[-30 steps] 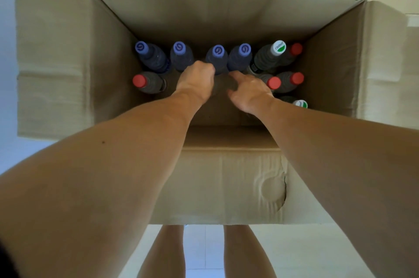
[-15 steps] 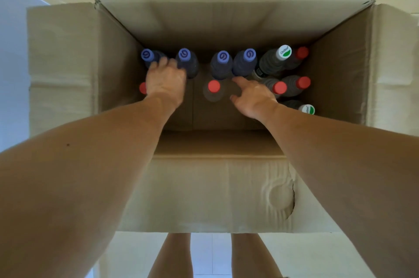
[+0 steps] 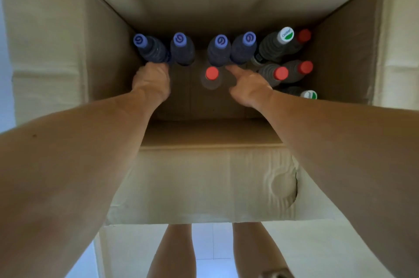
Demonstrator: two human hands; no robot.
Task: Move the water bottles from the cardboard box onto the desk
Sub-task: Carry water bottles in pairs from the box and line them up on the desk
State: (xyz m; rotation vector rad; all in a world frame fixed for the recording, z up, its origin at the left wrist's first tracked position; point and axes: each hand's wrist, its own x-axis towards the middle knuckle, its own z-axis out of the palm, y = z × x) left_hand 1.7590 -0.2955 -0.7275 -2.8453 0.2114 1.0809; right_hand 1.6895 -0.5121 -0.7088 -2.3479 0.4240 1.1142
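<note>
An open cardboard box (image 3: 204,187) stands below me with several upright water bottles inside. A row of blue-capped bottles (image 3: 221,42) lines its far wall, and red-capped (image 3: 281,73) and green-and-white-capped ones (image 3: 286,34) fill the right corner. One red-capped bottle (image 3: 212,73) stands alone in the middle. My left hand (image 3: 151,80) reaches down at the left, fingers curled over another red-capped bottle that it hides. My right hand (image 3: 248,82) is open, its index finger stretched toward the base of the blue-capped row, just right of the lone red cap. No desk is visible.
The box flaps (image 3: 43,35) stand out wide on the left, right and far sides. Bare cardboard floor (image 3: 181,101) shows in the near half of the box. My legs (image 3: 172,252) and pale floor tiles lie below the near wall.
My left hand swung from the middle to the box's left side and came down over the left red-capped bottle, uncovering the middle one. My right hand barely moved.
</note>
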